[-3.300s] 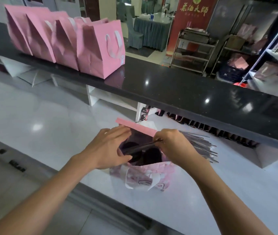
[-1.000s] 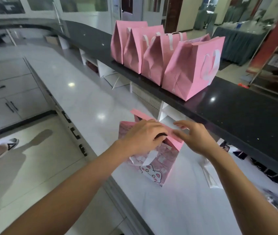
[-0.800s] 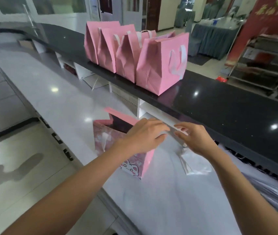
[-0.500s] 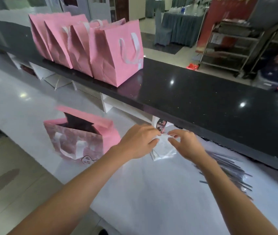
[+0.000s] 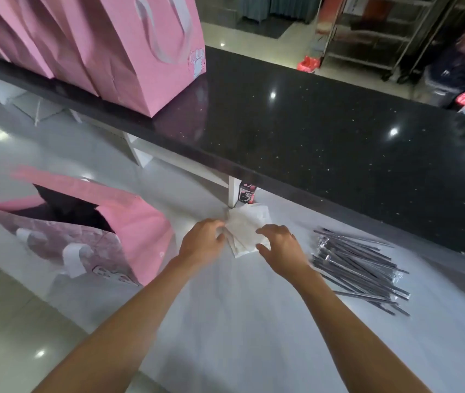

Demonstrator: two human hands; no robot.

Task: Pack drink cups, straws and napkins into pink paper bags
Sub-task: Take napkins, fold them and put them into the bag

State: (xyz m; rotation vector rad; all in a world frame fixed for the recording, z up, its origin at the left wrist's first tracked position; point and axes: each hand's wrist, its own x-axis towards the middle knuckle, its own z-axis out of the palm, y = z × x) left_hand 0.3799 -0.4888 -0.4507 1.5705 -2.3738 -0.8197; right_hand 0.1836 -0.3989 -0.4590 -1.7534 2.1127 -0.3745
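a small stack of white napkins [image 5: 247, 231] is seen on the white counter [image 5: 240, 321], close to its far edge, just under the overhang of the black upper shelf [image 5: 325, 131]. the stack is touched from both sides: the left hand [image 5: 201, 245] is set at its left edge with fingers curled onto the paper, and the right hand [image 5: 281, 246] is laid on its right corner with fingers bent; whether a napkin is actually pinched cannot be told. the number of napkins cannot be counted.

one open pink paper bag [image 5: 84, 228] is stood toward the counter's left side, near the front edge, a small cartoon face printed low on its front; its inside is dark and its contents cannot be made out. a loose pile of dark wrapped straws [image 5: 359, 268] is spread toward the right side, too many and too overlapped to count.

on the shelf's left end several closed pink bags [image 5: 129, 52] are lined up; a pale printed figure is borne by the nearest, unreadable. a dark label [image 5: 245, 192] under the shelf is blurred.
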